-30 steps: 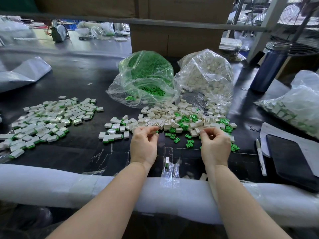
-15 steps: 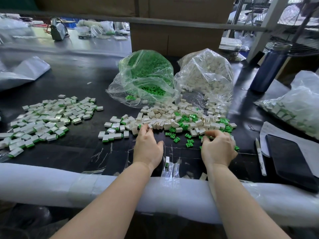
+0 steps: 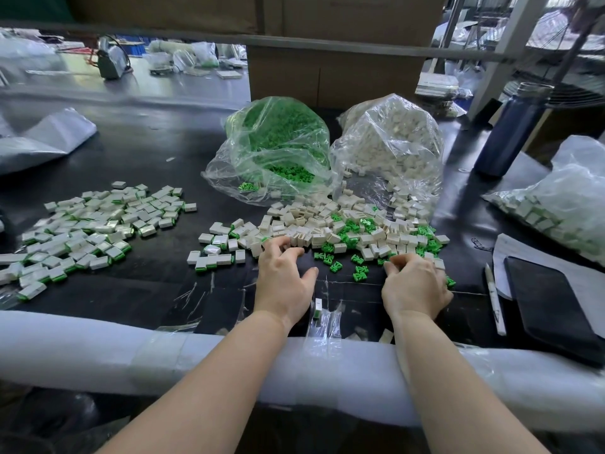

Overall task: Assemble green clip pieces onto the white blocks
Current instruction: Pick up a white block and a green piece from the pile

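No brand, label or writing could be read anywhere on the black table.

Two clear bags stood at the back of the table: the green clip bag and, touching it on its right, the white block bag. A third bag of finished pieces lay well to the right of the white block bag. One blue bottle stood behind and to the right of the white block bag; one pen and one black tablet lay in front of the third bag. The loose pieces were too many to count.

The loose mixed pile of white blocks and green clips spread just in front of the two bags. The assembled pile lay well to the left of it.

The left hand lay palm down at the pile's near edge, fingers curled onto white blocks, thumb spread aside; whether it held one could not be told. The right hand, at the pile's near right edge, had its fingertips bunched together among green clips; what they pinched was hidden.
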Available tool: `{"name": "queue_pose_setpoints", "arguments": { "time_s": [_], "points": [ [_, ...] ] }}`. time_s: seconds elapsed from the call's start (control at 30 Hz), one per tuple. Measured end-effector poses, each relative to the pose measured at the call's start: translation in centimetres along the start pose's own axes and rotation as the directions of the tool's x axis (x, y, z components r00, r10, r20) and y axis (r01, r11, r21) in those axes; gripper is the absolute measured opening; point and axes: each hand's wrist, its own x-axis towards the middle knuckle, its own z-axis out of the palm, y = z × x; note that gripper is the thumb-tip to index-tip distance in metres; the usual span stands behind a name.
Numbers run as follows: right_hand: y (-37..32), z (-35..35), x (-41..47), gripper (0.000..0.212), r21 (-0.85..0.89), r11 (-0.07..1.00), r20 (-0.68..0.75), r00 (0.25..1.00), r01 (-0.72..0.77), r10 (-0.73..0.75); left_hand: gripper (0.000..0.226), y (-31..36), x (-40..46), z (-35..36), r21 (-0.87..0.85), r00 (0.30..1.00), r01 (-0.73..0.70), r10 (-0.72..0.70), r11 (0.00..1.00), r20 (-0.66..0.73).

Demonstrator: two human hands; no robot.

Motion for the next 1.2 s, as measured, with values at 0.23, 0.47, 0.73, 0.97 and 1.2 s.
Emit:
{"name": "queue_pose_setpoints", "arguments": {
  "time_s": [0.23, 0.47, 0.73, 0.97, 1.2],
  "points": [
    [-0.6, 0.2, -1.2, 0.011, 0.339, 0.848, -0.027, 0.905, 0.408, -0.425, 0.02, 0.5, -0.3, -0.3, -0.05, 0.99, -0.138, 0.136, 0.989, -0.038],
    [-1.4, 0.4, -2.4, 0.007, 0.539, 0.679, 0.137, 0.744, 0.498, -0.654, 0.031, 1.1, -0.6, -0.5, -0.265, 0.965, -0.221, 0.249, 0.939, 0.078],
    [-0.9, 1.2, -1.5, 0.027, 0.118, 0.792, 0.142, 0.779, 0.599, -0.611, 0.012, 0.8, -0.2, -0.3, -0.356, 0.995, -0.022, 0.054, 0.934, 0.08],
    [-1.3, 2.1, -1.6, 0.034, -0.112, 0.833, 0.152, 0.838, 0.542, -0.524, 0.021, 0.8, -0.2, -0.3, -0.336, 0.994, 0.004, 0.034, 0.942, 0.106],
    [-1.6, 2.0, -1.7, 0.025, -0.08, 0.817, 0.136, 0.818, 0.571, -0.558, 0.014, 0.8, -0.2, -0.3, -0.33, 0.992, 0.009, 0.035, 0.944, 0.125]
  ]
}}
